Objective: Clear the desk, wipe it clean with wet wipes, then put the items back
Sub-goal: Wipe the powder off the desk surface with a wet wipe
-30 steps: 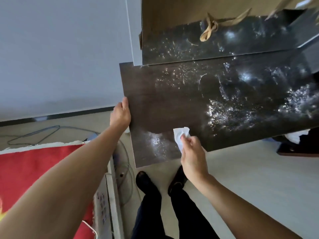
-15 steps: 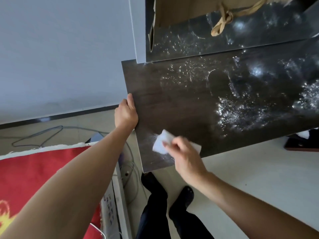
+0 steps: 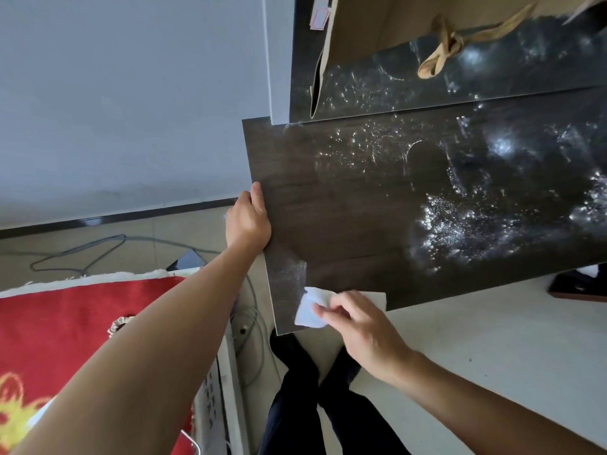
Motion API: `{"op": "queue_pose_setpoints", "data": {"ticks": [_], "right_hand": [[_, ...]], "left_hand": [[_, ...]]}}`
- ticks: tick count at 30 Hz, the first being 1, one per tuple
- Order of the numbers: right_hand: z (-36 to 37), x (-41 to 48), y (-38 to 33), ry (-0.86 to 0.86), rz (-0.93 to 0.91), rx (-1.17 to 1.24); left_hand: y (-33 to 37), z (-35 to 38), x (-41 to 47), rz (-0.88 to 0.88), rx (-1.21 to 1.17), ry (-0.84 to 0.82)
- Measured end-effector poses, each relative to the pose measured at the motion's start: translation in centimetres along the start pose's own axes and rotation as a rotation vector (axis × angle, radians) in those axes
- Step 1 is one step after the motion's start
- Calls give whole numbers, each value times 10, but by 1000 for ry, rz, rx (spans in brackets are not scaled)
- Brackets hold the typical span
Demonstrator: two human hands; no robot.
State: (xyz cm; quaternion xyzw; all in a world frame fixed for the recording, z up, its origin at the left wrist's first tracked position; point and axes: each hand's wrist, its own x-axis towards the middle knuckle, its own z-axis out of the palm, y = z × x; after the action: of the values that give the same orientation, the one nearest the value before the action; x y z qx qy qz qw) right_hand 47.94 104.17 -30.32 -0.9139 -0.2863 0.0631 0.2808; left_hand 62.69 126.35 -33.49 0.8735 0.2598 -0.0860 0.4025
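The dark wood desk (image 3: 354, 205) fills the middle and right, with wet streaks glinting on its right half. My left hand (image 3: 247, 221) grips the desk's left edge, thumb on top. My right hand (image 3: 353, 318) pinches a white wet wipe (image 3: 310, 308) and presses it on the desk's near left corner. A damp smear shows just above the wipe.
A brown paper bag (image 3: 377, 24) with tan ribbon handles (image 3: 441, 50) stands on the raised back shelf. A red and gold cloth (image 3: 65, 330) lies at the lower left. Cables (image 3: 98, 247) run over the floor by the wall. My dark trousers (image 3: 295, 405) and shoes show below the desk.
My right hand has slid the wipe leftward along the front edge to the near left corner. My left hand keeps its hold on the left edge.
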Motion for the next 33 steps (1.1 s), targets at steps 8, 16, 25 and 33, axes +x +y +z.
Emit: {"op": "queue_pose_setpoints", "data": {"ticks": [8,16,25,33], "right_hand": [[4,-1,10,178,175,-61],[-13,-2,37,98,7,-45],[-6,75,33,237,303,-78],[18,50,-15,194,178,-13]], "left_hand": [[4,-1,-4,-20,-5,13],[7,-2,-5,-16,9,19],[31,-14,31,23,24,-67],[37,-17,69,111,48,-69]]}}
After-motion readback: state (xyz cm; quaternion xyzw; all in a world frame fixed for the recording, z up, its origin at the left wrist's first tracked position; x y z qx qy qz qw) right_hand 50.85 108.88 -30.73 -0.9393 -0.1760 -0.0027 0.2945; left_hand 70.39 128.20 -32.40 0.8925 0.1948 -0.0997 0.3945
